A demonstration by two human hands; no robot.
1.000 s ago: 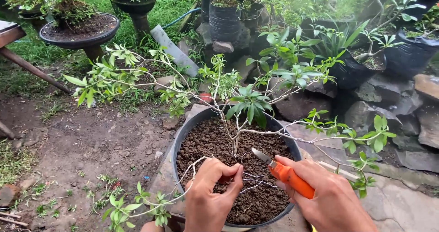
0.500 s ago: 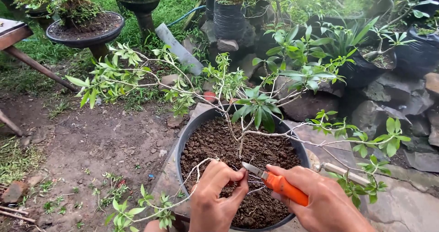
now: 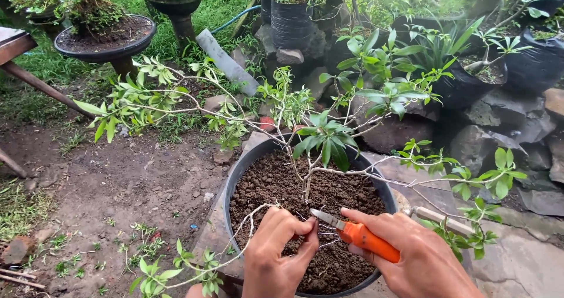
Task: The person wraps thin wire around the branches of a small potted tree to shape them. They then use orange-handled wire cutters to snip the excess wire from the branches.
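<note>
A small tree [image 3: 309,174] with thin pale branches and green leaves grows in a round black pot [image 3: 235,174] full of dark soil. My left hand [image 3: 276,257] pinches a thin wire or twig low over the soil at the pot's near side. My right hand [image 3: 417,257] grips orange-handled cutters [image 3: 352,232], whose metal tip points left and meets the fingertips of my left hand. One long branch [image 3: 235,257] bends out over the pot's near-left rim.
Bare dirt with weeds [image 3: 117,192] lies left of the pot. A shallow dish pot with a plant [image 3: 108,39] stands on a pedestal at back left. Black grow bags [image 3: 291,16], rocks [image 3: 487,145] and leafy plants crowd the back and right. Stone paving [image 3: 517,263] is at right.
Both hands have shifted slightly lower and closer together. The cutter tip has come down to my left fingertips near the soil.
</note>
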